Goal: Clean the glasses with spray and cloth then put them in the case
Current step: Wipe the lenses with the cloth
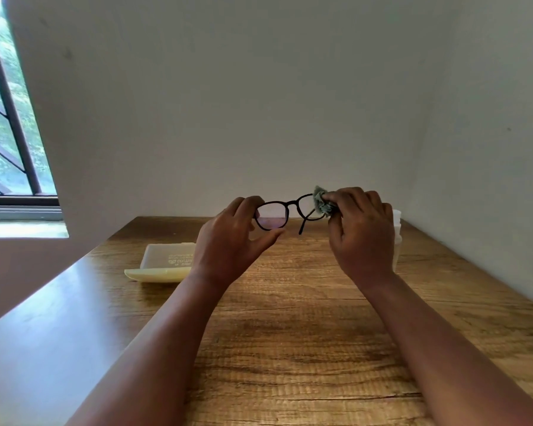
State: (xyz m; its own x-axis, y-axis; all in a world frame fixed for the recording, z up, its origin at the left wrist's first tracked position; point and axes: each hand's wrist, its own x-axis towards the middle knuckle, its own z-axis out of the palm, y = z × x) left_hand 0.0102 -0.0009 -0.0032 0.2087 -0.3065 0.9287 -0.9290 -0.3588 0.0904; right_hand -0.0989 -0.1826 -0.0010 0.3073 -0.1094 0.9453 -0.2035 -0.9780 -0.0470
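Above the wooden surface point(290, 333), left hand point(228, 244) pinches the black glasses point(285, 213) by one lens rim while right hand point(362, 232) presses a bunched grey cloth point(322, 201) on the other, cream case point(163, 262) lying open left.

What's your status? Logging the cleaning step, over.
Left hand holds glasses up. Right hand pinches cloth on one lens. Case on table, nothing blocking.

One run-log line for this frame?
stage: wiping | left hand: holds glasses | right hand: presses cloth on lens | case: on table
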